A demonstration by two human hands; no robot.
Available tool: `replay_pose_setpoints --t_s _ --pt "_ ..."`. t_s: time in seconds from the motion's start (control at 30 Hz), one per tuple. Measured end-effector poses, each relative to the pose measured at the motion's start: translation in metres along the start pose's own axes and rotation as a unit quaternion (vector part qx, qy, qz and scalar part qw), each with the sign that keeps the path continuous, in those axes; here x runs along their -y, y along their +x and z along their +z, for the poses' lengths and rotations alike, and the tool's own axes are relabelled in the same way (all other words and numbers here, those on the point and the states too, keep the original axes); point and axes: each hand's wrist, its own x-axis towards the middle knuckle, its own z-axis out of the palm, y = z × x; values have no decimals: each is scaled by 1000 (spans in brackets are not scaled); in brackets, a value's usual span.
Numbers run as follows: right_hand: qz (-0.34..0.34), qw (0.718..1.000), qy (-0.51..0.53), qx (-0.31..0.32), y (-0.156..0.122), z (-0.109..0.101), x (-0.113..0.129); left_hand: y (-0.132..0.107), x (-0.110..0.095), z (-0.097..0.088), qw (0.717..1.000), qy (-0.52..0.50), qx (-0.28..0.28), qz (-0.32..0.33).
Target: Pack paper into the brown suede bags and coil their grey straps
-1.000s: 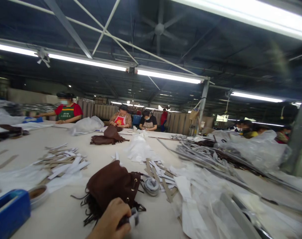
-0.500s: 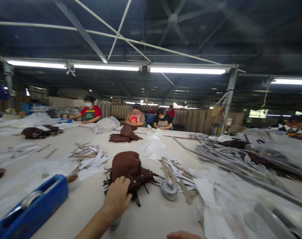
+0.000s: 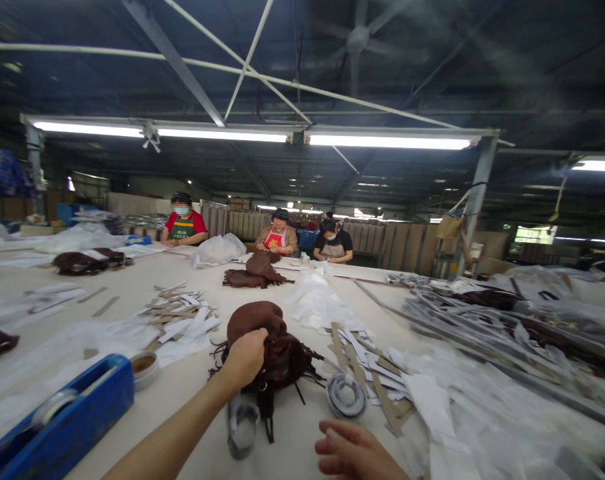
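Observation:
A brown leather bag with fringes (image 3: 255, 319) lies on the table in front of me. My left hand (image 3: 247, 357) is closed on the front of this bag, its fingertips hidden in the dark folds. Low in the view, my right hand (image 3: 355, 450) hovers with fingers slightly apart and nothing in it. Beyond its fingertips lies a coiled grey strap (image 3: 346, 395), to the right of the bag. Another grey looped strap (image 3: 242, 430) rests just below my left wrist.
At left stand a blue tape dispenser (image 3: 67, 413) and a small round tub (image 3: 145, 369). Paper strips (image 3: 182, 313) and plastic sheets (image 3: 482, 393) are scattered about. More brown bags (image 3: 257, 272) lie farther back. Across the table, several co-workers (image 3: 185, 223) sit.
My left hand has gone from lying on the bag to gripping its front, and the bag has turned slightly. My right hand has come further into view.

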Motion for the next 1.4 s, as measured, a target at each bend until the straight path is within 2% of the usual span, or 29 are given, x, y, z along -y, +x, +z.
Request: replay_pose_setpoints --t_s 0.07,0.17,0.27,0.37,0.4,0.47,0.5,0.53,0.57,0.6,0.63,0.67,0.73,0.77,0.83,0.9,0.93,1.03,1.13,1.27,1.33,1.37,1.4 --pt "32 995 92 -10 13 13 11 9 -7 -11 999 -31 -28 5" --pt "35 984 174 -17 32 28 23 17 -21 -26 994 -82 -71 24" --pt "-21 983 183 -20 48 35 43 20 -33 -47 985 -126 -108 37" --pt "-109 982 153 -7 49 46 91 20 -34 -72 962 -206 -181 22" --pt "-144 981 133 2 45 53 113 20 -32 -78 939 -258 -227 6" --pt "-241 967 76 22 33 73 160 16 -23 -81 862 -381 -332 -46" --pt "-294 955 30 40 25 86 181 13 -18 -75 815 -437 -371 -80" --pt "-341 937 -28 67 19 99 199 8 -14 -66 775 -490 -381 -122" --pt "-377 917 -99 84 14 112 213 2 -9 -52 743 -533 -369 -167" --pt "-411 888 -184 90 11 123 221 -7 -6 -35 721 -585 -308 -208" --pt "-438 852 -272 89 11 133 223 -17 -4 -16 692 -637 -209 -268" --pt "-455 813 -353 82 12 140 219 -28 -2 2 684 -652 -141 -296" --pt "-460 751 -469 70 20 143 197 -54 -1 32 668 -662 -73 -332" --pt "-449 736 -502 70 24 140 182 -67 0 42 652 -671 -37 -351" --pt "-410 735 -536 72 31 125 151 -90 4 48 603 -697 27 -388" --pt "-376 733 -563 68 33 104 125 -104 10 42 558 -718 85 -406" --pt "-362 732 -573 64 33 93 114 -108 13 38 551 -724 100 -403" --pt "-328 732 -596 42 33 68 94 -108 18 29 568 -722 107 -381" --pt "-305 734 -606 18 32 56 81 -97 14 26 598 -704 88 -373" --pt "-276 741 -612 12 18 60 61 -79 8 21 699 -635 69 -322" --pt "-273 729 -627 19 9 66 47 -75 8 15 738 -602 59 -299" --pt "-273 718 -640 22 5 69 39 -76 8 12 747 -593 56 -296" --pt "-271 704 -656 20 2 70 31 -80 8 9 769 -571 59 -281"
